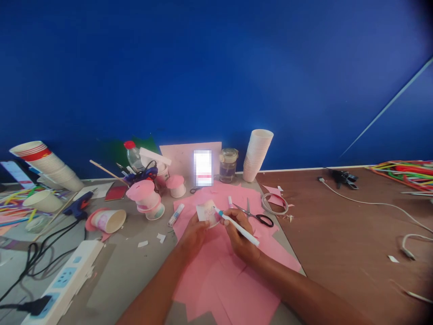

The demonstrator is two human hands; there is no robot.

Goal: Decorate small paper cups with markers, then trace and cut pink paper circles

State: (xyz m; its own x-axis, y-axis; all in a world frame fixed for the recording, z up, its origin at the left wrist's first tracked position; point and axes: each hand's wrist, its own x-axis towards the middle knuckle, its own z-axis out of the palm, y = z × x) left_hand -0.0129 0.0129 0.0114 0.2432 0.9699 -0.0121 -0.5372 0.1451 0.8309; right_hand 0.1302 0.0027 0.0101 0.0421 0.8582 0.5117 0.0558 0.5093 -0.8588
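- Holding a small paper cup (207,212) up over the pink paper sheets (223,271), the left hand (193,232) has its fingers wrapped round the cup's side, tilting the pale wall toward the camera.
- The right hand (238,237) pinches a white marker with a teal tip (237,225), fingers narrow on the barrel, and the tip sits right at the cup's wall.
- The step in hand looks like drawing or marking on the cup; whether there are marks on it already is too small to read.
- By that reading, the next stroke calls for a steady left hand, a light touch so the thin wall does not buckle, and a small turn of the cup to bring a fresh patch under the tip.
- Just beyond the hands, scissors (257,215) lie on the pink paper, and a glue stick (176,215) rests at the sheet's left edge.
- Left of that, finished-looking pink-topped cups (147,198) stand on the counter (135,266), one cup lying on its side near a glue gun (79,203).
- At the back, a stack of white cups (257,155) stands against the blue wall beside a glass jar (228,164).
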